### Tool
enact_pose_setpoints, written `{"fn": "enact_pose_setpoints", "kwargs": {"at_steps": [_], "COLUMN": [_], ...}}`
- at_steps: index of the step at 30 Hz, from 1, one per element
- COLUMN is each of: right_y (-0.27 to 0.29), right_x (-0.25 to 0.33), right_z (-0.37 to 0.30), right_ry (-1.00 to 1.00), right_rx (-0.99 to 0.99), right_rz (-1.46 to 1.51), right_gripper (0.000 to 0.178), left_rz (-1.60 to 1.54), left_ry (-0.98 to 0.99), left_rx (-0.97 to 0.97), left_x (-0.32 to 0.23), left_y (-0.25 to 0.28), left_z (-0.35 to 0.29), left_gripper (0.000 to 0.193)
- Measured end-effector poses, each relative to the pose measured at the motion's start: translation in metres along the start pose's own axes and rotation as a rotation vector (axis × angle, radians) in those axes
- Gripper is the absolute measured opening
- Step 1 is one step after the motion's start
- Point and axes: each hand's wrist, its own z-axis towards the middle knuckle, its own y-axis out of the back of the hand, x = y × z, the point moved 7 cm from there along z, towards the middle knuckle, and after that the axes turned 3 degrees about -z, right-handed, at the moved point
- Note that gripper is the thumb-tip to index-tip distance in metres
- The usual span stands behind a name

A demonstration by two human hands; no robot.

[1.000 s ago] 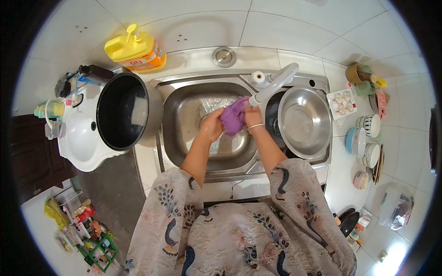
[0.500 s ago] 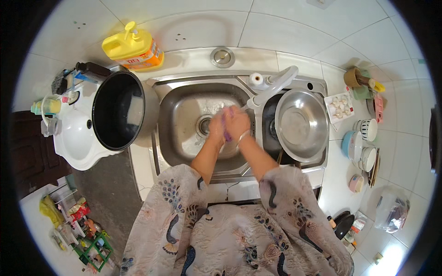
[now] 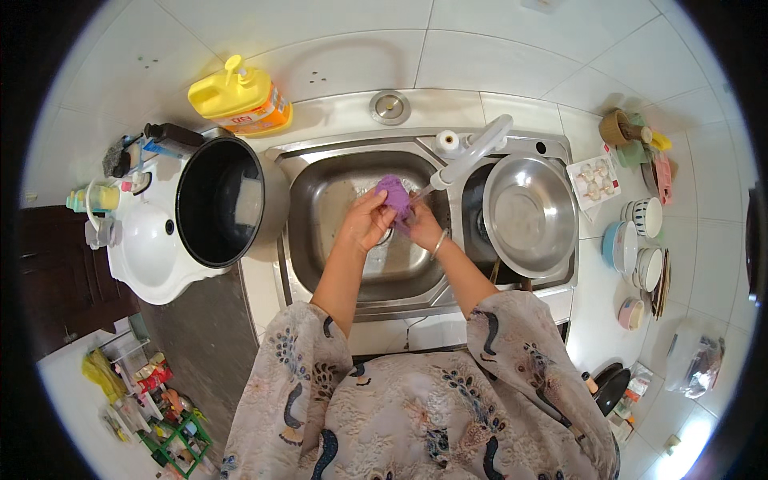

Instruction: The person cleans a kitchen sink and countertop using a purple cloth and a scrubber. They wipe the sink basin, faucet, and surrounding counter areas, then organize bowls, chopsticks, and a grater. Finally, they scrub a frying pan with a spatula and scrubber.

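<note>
A crumpled purple cloth [image 3: 392, 196] is held between both hands above the left basin of the steel sink [image 3: 308, 204]. My left hand [image 3: 366, 222] pinches it from the left, thumb on top. On the other side my right hand [image 3: 424, 226], with a bracelet at the wrist, grips its lower right part; some fingers are hidden behind the cloth. The white faucet [image 3: 472, 160] reaches down from the back right, its spout end close to the cloth and my right hand. The drain lies partly hidden beneath my hands.
A steel bowl [image 3: 530, 216] sits over the right basin. To the left stand a large black-lined pot [image 3: 206, 200], a white washbasin [image 3: 144, 248] and a yellow pump jug [image 3: 244, 100]. Bowls [image 3: 620, 246] and an egg-filled tray [image 3: 594, 181] stand on the right counter.
My hands, pressed together around the cloth before, have moved apart slightly. More of the purple cloth now shows, raised between the fingers. The whole view has shifted a little.
</note>
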Motion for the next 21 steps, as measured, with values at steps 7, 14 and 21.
{"fn": "enact_pose_setpoints", "kwargs": {"at_steps": [7,14,21], "right_y": [0.034,0.028,0.016], "right_x": [-0.049,0.013,0.049], "right_z": [-0.005,-0.004,0.003], "right_ry": [-0.383,-0.248,-0.189], "right_rx": [0.007,-0.211,-0.119], "right_rz": [0.943,0.234,-0.501], "right_gripper": [0.02,0.02,0.02], "left_rz": [0.821,-0.012,0.012], "left_ry": [-0.067,-0.011,0.027], "left_rx": [-0.32,-0.405,-0.286], "left_x": [-0.041,0.014,0.05], "left_y": [0.047,0.05,0.046], "left_z": [-0.009,0.013,0.031], "left_gripper": [0.018,0.032,0.037]}}
